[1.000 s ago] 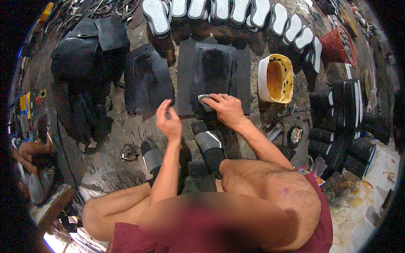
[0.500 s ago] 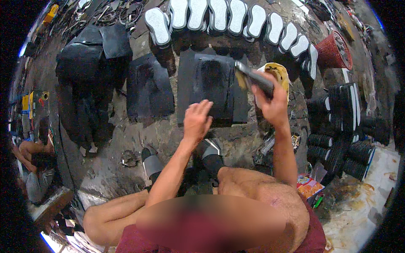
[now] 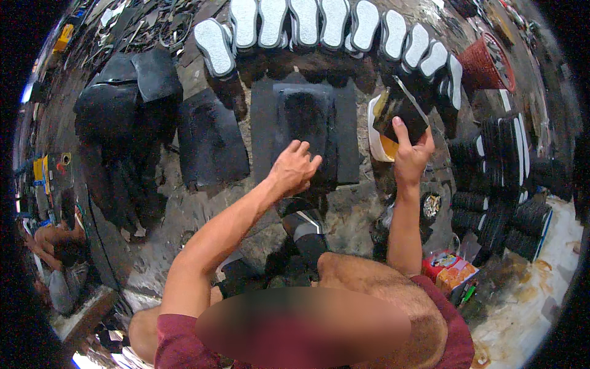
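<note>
My right hand (image 3: 413,154) grips a flat dark rectangular piece (image 3: 401,114) with a pale edge, thumb across its face. The piece is tilted over a white tub (image 3: 374,132) with yellowish contents, hiding part of its mouth. My left hand (image 3: 296,169) is over the near part of a black sheet (image 3: 304,111), fingers loosely bent and apart, with nothing visible in them; whether they touch the sheet I cannot tell. That sheet has a shiny dark patch and lies on a wider dark board (image 3: 347,135). Left of it lies another black sheet (image 3: 215,141).
Pale-faced shoe soles (image 3: 305,24) stand in a curved row at the far side. A red basket (image 3: 485,64) is at far right, above stacked black soles (image 3: 501,154). Black sheets are piled (image 3: 126,98) at left. Another person (image 3: 61,264) sits at the left edge.
My right hand has turned the dark piece from nearly edge-on to showing its broad face, and moved it right over the tub. My left hand has shifted slightly right, its fingers more bent.
</note>
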The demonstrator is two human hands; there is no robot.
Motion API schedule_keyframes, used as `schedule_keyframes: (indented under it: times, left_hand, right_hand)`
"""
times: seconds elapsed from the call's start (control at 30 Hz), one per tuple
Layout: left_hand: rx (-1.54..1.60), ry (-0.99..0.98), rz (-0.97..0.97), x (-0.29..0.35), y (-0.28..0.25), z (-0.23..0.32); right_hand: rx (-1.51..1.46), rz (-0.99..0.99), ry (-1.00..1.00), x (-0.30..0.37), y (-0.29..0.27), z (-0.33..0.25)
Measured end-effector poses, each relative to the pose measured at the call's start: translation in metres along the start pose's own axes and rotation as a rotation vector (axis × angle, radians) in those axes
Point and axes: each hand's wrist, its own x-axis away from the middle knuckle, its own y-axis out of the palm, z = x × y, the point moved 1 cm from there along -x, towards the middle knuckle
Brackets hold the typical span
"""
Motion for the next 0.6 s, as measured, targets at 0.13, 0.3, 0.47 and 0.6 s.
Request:
schedule_keyframes:
  times: [0.13,0.3,0.47,0.6]
  left_hand:
    - [0.207,0.058,0.125,-0.004,-0.002,-0.015]
    - [0.695,-0.595,0.435,-0.024,0.007,-0.089]
    - [0.718,-0.893,0.343,-0.027,-0.002,-0.127]
    - [0.627,-0.753,0.46,0.004,-0.071,-0.119]
  right_hand:
    - [-0.01,0.037,0.046,0.004,-0.013,0.002]
    - [-0.015,0.091,-0.002,0.002,-0.019,0.014]
    - [-0.053,0.105,0.123,0.004,-0.018,0.02]
    - [-0.098,0.104,0.073,0.004,-0.022,0.022]
